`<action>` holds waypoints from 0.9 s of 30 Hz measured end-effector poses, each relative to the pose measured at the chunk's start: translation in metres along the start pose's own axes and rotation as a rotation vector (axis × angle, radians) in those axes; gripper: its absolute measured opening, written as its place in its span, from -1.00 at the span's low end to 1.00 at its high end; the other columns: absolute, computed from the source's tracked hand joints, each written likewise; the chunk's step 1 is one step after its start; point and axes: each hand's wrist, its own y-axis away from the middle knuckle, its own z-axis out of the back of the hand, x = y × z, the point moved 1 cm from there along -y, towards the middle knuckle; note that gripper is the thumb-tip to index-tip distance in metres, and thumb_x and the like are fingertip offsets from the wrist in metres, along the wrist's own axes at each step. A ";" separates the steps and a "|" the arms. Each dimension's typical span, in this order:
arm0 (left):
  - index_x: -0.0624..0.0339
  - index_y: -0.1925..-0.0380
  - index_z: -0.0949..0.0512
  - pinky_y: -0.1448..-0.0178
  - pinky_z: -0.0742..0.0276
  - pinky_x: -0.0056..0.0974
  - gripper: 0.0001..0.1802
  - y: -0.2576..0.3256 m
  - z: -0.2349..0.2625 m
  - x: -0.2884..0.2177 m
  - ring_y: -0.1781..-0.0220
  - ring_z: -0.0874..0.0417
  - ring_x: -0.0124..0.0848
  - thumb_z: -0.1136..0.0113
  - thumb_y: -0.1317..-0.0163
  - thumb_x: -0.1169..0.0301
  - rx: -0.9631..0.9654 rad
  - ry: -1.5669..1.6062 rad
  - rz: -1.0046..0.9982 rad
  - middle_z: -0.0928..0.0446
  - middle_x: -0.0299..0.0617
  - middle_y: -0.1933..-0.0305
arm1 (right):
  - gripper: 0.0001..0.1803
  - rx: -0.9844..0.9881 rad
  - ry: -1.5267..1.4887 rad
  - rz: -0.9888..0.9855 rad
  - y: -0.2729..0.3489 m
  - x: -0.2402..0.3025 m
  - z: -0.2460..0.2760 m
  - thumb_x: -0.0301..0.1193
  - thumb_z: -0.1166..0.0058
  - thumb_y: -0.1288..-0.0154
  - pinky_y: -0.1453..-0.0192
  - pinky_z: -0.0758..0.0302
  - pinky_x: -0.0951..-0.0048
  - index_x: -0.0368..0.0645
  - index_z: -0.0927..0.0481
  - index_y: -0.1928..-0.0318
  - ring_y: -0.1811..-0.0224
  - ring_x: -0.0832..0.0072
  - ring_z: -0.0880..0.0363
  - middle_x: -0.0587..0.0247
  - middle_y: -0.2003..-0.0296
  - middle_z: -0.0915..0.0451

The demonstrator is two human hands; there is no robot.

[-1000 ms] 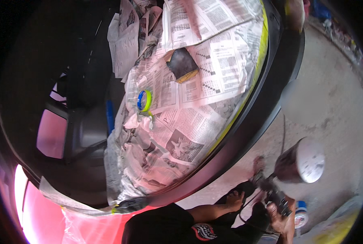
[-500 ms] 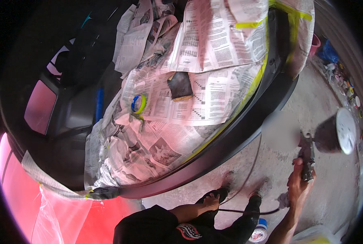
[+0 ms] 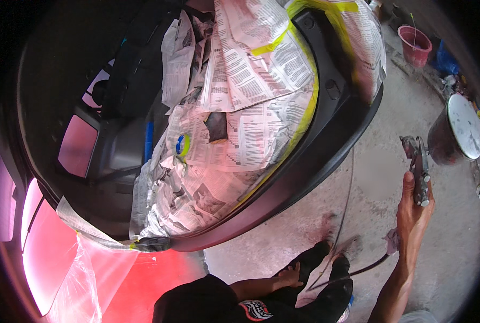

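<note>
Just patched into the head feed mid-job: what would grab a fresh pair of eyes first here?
The dark curved car panel sweeps across the middle, its opening stuffed with newspaper edged in yellow masking tape. At right, the right hand grips a spray gun with a dark round cup, held away from the panel over the concrete floor. The left hand rests low by the knee, holding nothing.

A black short-sleeved shirt [image 3: 207, 301] is worn, and a small red, white and dark printed emblem [image 3: 253, 311] is seen low on its front. Both forearms are left bare, and no gloves, watch or rings can be made out on the right hand [image 3: 412, 215] or the left hand [image 3: 289, 276]. Dark trousers [image 3: 310, 285] are worn below.
</note>
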 end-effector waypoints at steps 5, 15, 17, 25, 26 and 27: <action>-0.01 -0.54 0.38 -0.30 -0.39 0.24 0.13 -0.018 -0.022 -0.018 -0.38 -0.35 0.24 -0.15 -0.27 -0.14 -0.107 -0.120 0.101 -0.03 0.28 -0.52 | -0.57 0.158 -0.055 -0.008 0.009 0.023 -0.003 -0.09 -0.11 -0.43 0.47 -0.25 0.40 -0.30 -0.52 0.22 0.53 0.59 -0.25 0.33 0.62 -0.37; -0.04 -0.55 0.31 -0.21 -0.43 0.30 0.07 -0.025 0.006 -0.017 -0.31 -0.41 0.24 -0.14 -0.29 -0.10 -0.125 -0.003 0.047 -0.06 0.25 -0.51 | -0.54 0.487 -0.268 -0.086 0.009 0.028 -0.008 -0.09 -0.15 -0.41 0.50 -0.24 0.46 -0.32 -0.53 0.29 0.57 0.62 -0.31 0.43 0.63 -0.40; -0.04 -0.55 0.26 -0.15 -0.45 0.36 0.05 -0.032 -0.001 -0.014 -0.29 -0.42 0.29 -0.12 -0.29 -0.11 -0.141 -0.009 0.035 -0.06 0.29 -0.49 | -0.56 0.292 -0.144 -0.005 0.010 0.033 -0.019 -0.10 -0.14 -0.42 0.47 -0.26 0.43 -0.31 -0.53 0.26 0.54 0.58 -0.34 0.38 0.61 -0.42; -0.11 -0.55 0.24 -0.19 -0.40 0.41 0.03 -0.041 0.006 -0.010 -0.35 -0.38 0.24 -0.14 -0.28 -0.10 -0.092 0.050 0.056 -0.08 0.18 -0.51 | -0.55 0.196 -0.167 -0.019 0.030 0.031 -0.046 -0.08 -0.11 -0.42 0.38 -0.38 0.37 -0.32 -0.53 0.19 0.48 0.47 -0.45 0.21 0.47 -0.52; -0.11 -0.55 0.23 -0.20 -0.39 0.41 0.03 -0.041 0.007 -0.009 -0.35 -0.37 0.23 -0.14 -0.27 -0.10 -0.088 0.050 0.053 -0.08 0.17 -0.51 | -0.54 0.232 -0.191 -0.018 0.032 0.032 -0.045 -0.08 -0.11 -0.42 0.37 -0.39 0.37 -0.33 -0.54 0.18 0.47 0.46 -0.46 0.21 0.47 -0.53; -0.12 -0.55 0.23 -0.21 -0.38 0.41 0.03 -0.041 0.008 -0.009 -0.36 -0.37 0.22 -0.15 -0.27 -0.09 -0.083 0.049 0.050 -0.08 0.15 -0.52 | -0.53 0.256 -0.228 -0.007 0.035 0.037 -0.043 -0.08 -0.10 -0.42 0.37 -0.39 0.38 -0.34 -0.54 0.17 0.47 0.46 -0.46 0.22 0.47 -0.53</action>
